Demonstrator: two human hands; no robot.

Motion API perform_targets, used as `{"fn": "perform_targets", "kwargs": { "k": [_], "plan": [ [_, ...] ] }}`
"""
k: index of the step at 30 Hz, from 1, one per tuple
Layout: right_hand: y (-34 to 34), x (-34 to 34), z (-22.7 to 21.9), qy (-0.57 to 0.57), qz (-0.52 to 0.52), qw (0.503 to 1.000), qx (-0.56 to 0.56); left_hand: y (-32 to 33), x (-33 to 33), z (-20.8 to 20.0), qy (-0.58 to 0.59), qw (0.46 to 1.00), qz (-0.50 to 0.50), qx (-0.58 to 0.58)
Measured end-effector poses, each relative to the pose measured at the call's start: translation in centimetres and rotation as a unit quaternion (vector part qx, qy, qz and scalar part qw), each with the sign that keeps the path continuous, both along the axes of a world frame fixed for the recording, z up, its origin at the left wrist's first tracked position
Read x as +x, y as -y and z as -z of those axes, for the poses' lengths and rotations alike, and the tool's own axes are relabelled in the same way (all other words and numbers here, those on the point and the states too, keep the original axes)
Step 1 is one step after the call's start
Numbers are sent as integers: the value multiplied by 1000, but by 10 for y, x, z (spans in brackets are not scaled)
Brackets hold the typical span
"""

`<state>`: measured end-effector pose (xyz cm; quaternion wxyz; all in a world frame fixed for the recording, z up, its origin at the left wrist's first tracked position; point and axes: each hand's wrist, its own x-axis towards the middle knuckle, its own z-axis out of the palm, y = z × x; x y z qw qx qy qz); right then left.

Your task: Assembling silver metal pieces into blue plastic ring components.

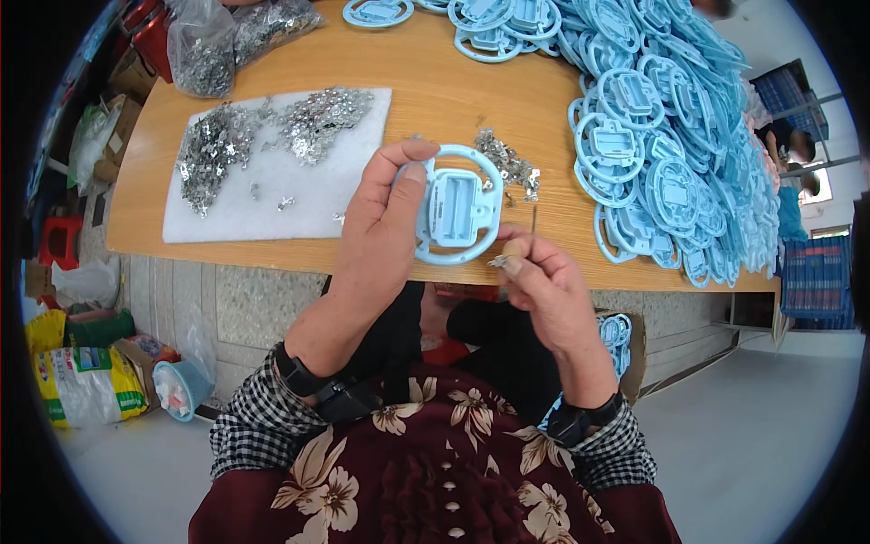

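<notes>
My left hand (385, 218) grips a light blue plastic steering-wheel-shaped part (458, 207) by its left side, just over the table's near edge. A rectangular recess in the middle of the part faces up. My right hand (546, 286) is closed in a pinch beside the part's lower right rim. Small silvery metal pieces (498, 261) show at its fingertips, and a thin dark rod (534, 220) sticks up from between the fingers. Behind the part lies a small heap of metal pieces (512, 163) on the wooden table (453, 91).
A white foam sheet (367, 181) on the left carries two piles of metal clips (213, 159). Beyond it stand plastic bags of metal pieces (201, 68). Many blue wheel-shaped parts (671, 136) are heaped at the right. A box of blue parts (616, 340) sits below the table edge.
</notes>
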<state>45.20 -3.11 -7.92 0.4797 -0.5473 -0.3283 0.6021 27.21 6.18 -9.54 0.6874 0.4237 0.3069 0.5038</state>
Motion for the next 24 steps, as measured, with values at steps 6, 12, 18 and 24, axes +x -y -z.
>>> {"fn": "perform_targets", "kwargs": {
  "k": [6,12,18,24],
  "plan": [
    [1,-7,6,-87,-8,996,7,10,3,5,-26,999,-21,41],
    [6,15,-12,97,-125,979,133,2,-21,-11,-98,986,36,131],
    [5,21,-30,192,-216,945,152,-11,-25,-36,-217,926,303,55],
    [12,18,-18,99,-118,982,114,1,-28,-21,-201,946,254,-6]
  ]
}}
